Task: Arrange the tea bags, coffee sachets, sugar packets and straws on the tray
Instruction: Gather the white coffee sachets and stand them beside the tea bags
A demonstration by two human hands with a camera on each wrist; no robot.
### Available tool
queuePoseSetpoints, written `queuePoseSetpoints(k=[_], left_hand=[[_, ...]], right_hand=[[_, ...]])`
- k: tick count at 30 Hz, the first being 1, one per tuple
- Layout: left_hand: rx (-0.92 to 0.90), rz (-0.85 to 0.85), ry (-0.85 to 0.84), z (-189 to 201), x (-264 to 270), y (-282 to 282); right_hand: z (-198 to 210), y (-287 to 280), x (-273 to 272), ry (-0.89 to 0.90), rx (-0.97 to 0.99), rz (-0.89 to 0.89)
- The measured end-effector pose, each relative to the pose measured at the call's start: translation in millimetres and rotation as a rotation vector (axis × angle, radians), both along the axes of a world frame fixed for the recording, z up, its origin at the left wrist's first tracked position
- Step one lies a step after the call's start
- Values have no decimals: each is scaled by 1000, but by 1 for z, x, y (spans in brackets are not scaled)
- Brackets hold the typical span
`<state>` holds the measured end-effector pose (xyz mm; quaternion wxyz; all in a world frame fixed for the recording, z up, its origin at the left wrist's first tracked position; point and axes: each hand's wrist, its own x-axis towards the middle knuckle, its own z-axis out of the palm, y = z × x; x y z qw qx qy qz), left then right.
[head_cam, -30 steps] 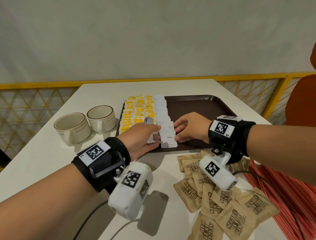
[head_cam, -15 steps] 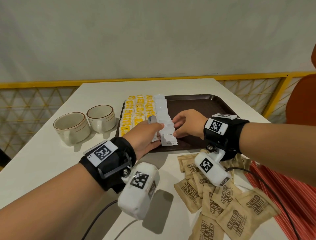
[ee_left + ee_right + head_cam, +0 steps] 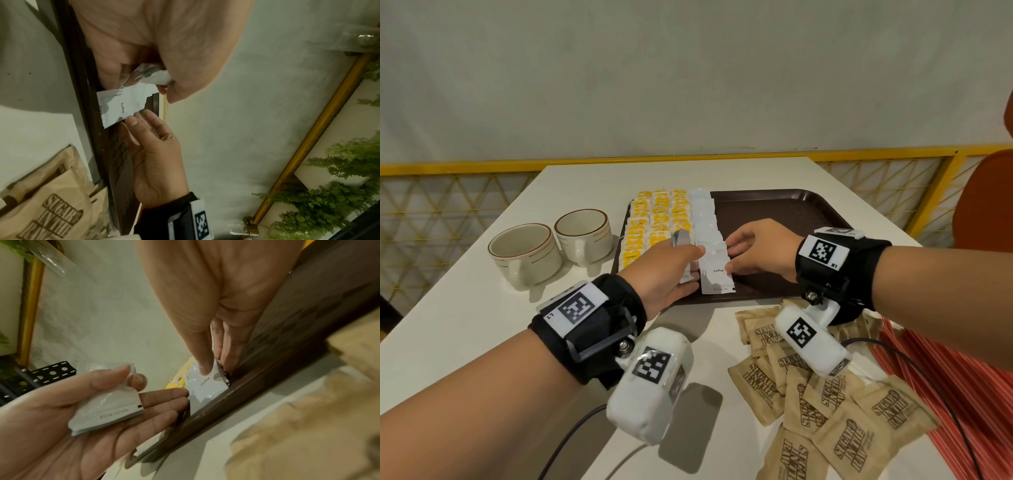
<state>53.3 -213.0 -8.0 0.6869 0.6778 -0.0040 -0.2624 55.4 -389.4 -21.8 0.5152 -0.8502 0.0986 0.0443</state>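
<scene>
While the left hand (image 3: 671, 270) grips a small stack of spare sachets (image 3: 681, 240), the right hand (image 3: 756, 251) pinches the nearest coffee sachet (image 3: 717, 274), judged to square it with the white column on the tray (image 3: 774, 209); tea bags (image 3: 654, 222) fill the tray's left side, and sugar packets (image 3: 825, 404) and straws (image 3: 962, 377) lie on the table (image 3: 482, 308). Against half a second ago, both hands sit slightly farther along the tray. Left wrist view: right fingertips (image 3: 133, 121) touch the sachet's edge (image 3: 121, 108). Right wrist view: the stack (image 3: 107, 410) lies in the curled left hand (image 3: 72, 426), kept ready as supply; the thumb (image 3: 202, 360) presses the sachet (image 3: 205, 386) against the rim.
</scene>
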Motion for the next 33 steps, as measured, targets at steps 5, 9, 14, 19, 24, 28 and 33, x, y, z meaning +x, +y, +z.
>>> queuePoseSetpoints(k=[5, 9, 14, 19, 24, 28, 33], left_hand=[[-27, 27, 1, 1, 7, 5], [-63, 63, -21, 2, 15, 1], [-86, 66, -31, 3, 21, -11], [-151, 75, -156, 2, 25, -3], [-231, -247, -312, -5, 23, 11], [-218, -341, -315, -10, 25, 10], [67, -341, -466, -3, 26, 8]], right_hand=[[-4, -2, 4, -8, 24, -29], [-4, -2, 15, -30, 104, -104], [-3, 6, 23, -11, 117, -125], [15, 7, 16, -122, 102, -132], [43, 21, -10, -100, 347, 204], [46, 22, -21, -65, 409, 293], [40, 17, -23, -40, 332, 266]])
